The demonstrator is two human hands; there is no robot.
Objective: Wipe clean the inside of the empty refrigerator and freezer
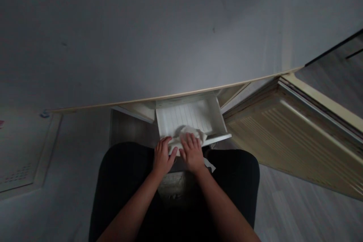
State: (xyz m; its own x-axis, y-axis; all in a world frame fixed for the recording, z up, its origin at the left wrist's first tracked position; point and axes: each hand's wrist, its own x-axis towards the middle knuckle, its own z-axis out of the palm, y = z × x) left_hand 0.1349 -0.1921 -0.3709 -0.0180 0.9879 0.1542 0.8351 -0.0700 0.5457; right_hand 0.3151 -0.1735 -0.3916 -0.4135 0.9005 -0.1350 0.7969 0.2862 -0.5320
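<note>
A white drawer with a ribbed floor is pulled out between my knees, under the edge of a large grey surface. My left hand grips the left part of its front rim, with the thumb on the near side. My right hand presses a crumpled white cloth against the front wall, the fingers bent over it. Part of the cloth bulges into the drawer. A pale corner of some thin material shows below my right wrist; I cannot tell whether it belongs to the cloth.
A cream ribbed door, resembling a refrigerator door, stands open at the right. The broad grey surface spans the top of the view. A white sheet with printed marks lies at the left. Grey wood-look floor shows at the lower right.
</note>
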